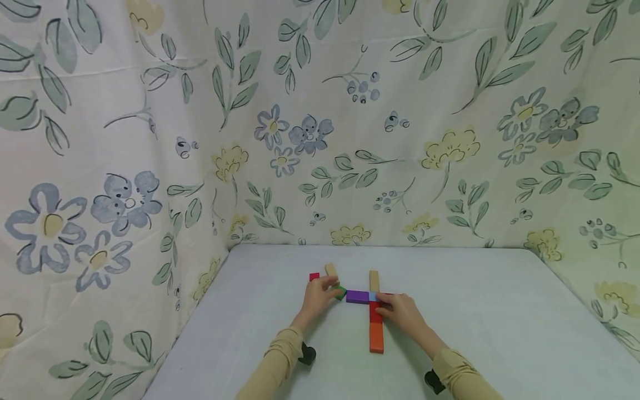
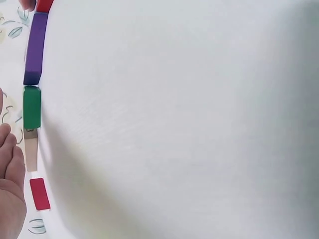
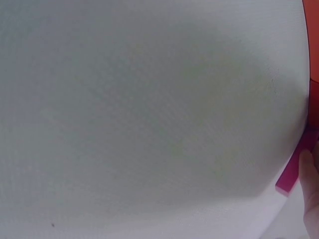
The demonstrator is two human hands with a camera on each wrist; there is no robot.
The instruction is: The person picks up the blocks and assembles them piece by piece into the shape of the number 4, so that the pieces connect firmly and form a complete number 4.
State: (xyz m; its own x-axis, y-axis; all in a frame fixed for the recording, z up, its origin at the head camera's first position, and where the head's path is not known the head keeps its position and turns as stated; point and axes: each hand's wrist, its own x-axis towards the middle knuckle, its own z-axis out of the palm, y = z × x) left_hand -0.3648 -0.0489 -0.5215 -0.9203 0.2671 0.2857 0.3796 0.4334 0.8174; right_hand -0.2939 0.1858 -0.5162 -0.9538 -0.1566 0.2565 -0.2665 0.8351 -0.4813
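My left hand (image 1: 318, 297) is over the green block (image 2: 32, 107), fingers loosely extended. The left wrist view shows its fingers (image 2: 11, 159) beside the blocks and apart from them. A natural wood block (image 1: 331, 269) and a small red block (image 1: 314, 276) lie just beyond that hand. A purple block (image 1: 357, 297) runs from near the green one to a light blue block (image 1: 373, 296). My right hand (image 1: 404, 314) pinches a magenta block (image 3: 295, 167) beside the light blue one; part of the grip is hidden.
Below the light blue block, a red block (image 1: 375, 312) and an orange block (image 1: 376, 338) lie end to end toward me. Another natural wood block (image 1: 374, 280) extends away. They lie on a white table (image 1: 450, 272), with a floral cloth (image 1: 350, 139) behind.
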